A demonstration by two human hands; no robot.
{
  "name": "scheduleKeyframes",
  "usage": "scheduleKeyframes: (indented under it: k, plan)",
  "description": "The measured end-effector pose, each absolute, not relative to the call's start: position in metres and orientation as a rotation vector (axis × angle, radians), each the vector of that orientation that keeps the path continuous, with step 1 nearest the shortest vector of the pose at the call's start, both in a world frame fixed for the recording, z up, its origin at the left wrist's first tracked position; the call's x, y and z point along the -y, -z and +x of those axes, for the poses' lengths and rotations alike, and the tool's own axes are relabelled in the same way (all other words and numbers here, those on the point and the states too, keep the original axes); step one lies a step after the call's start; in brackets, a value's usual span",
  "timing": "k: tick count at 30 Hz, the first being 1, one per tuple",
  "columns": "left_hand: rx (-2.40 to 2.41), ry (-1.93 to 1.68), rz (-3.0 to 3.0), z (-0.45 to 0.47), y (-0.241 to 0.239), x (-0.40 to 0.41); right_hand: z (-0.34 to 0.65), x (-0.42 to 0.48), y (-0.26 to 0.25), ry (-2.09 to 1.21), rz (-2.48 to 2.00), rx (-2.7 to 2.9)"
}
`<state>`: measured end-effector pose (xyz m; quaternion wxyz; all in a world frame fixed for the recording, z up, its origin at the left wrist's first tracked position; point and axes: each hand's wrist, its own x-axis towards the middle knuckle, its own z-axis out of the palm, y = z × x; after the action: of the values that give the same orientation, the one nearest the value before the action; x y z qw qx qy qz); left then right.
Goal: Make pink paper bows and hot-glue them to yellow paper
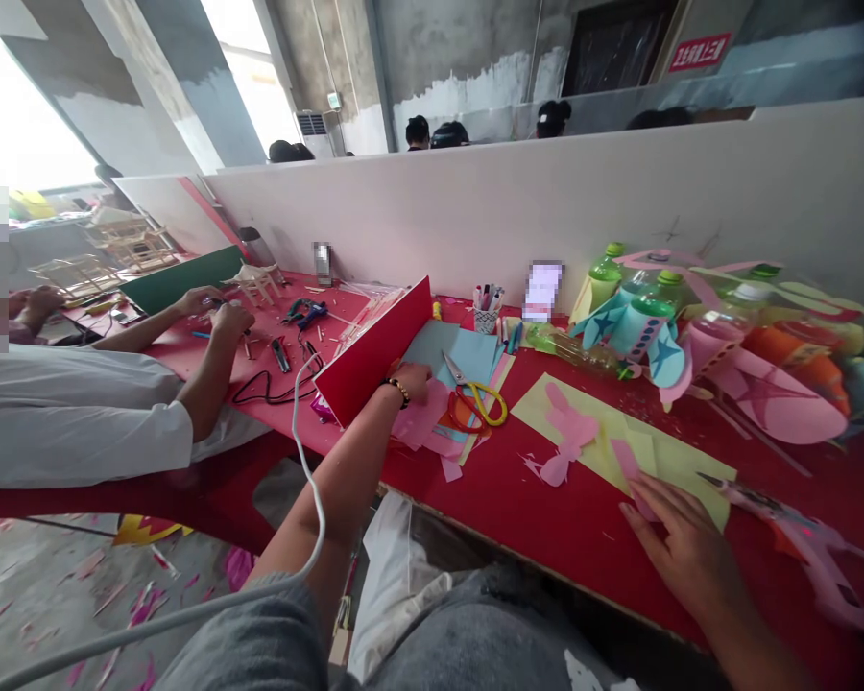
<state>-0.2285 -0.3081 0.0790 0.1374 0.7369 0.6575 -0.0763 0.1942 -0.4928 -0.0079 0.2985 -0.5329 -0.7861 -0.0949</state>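
My right hand (pixel 681 533) is at the table's right side. Its thumb and fingers are closed on a pink paper strip (pixel 625 461) above pale yellow sheets (pixel 648 446). A pink paper cutout (pixel 565 432) lies on those sheets. A pink glue gun (pixel 799 537) rests right of this hand. My left hand (pixel 413 381), with a beaded bracelet, reaches down onto pink paper (pixel 419 417) and blue sheets (pixel 468 350); its fingertips are mostly hidden. Scissors (pixel 479 403) with red and yellow handles lie right of it, blades partly open.
A red upright board (pixel 378 350) divides the table at my left. Bottles dressed in coloured paper (pixel 648 326) crowd the back right, near a pen cup (pixel 486 312) and phone (pixel 543 291). A white cable (pixel 299 432) crosses my left arm. A co-worker's hands (pixel 227 312) work further left.
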Motion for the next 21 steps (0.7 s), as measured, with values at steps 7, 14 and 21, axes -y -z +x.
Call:
scheduleKeyframes:
  k: [7,14,21]
  plan:
    - [-1.935,-0.038,2.102,-0.231,-0.084,0.3,0.192,0.493,0.006,0.262,-1.423,2.08]
    - [-2.136,-0.927,2.035,-0.236,-0.119,0.31,0.194,0.494,0.008,0.22,-1.431,2.067]
    - [-1.055,-1.669,2.255,-0.164,-0.125,0.415,0.184,0.499,-0.008,0.227,-1.371,2.014]
